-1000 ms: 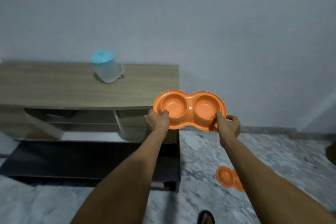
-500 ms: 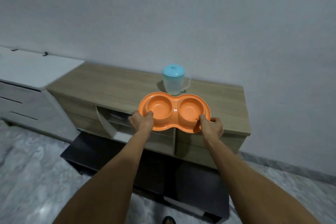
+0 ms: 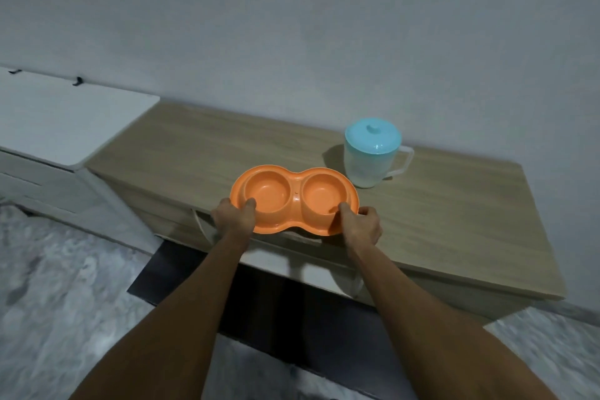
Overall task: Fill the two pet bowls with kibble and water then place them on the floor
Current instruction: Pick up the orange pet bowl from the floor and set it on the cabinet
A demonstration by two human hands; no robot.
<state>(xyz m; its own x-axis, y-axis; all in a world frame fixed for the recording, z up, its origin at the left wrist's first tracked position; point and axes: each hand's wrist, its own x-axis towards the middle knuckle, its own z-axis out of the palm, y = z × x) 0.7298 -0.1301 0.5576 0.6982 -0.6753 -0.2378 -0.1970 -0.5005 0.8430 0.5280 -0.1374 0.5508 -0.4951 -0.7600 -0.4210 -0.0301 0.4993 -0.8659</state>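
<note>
One glossy peanut-shaped bowl (image 3: 296, 204), woodgrain cabinet (image 3: 454, 221)

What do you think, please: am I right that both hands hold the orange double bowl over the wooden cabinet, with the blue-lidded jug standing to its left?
Not quite: the head view shows the blue-lidded jug standing to the right of the orange double bowl. The left hand and right hand do hold it over the wooden cabinet.

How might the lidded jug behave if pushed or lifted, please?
The jug looks like translucent plastic, so probably stiff and light unless full. Taller than wide, it might tip if pushed high. Its handle should aid grip.
</note>
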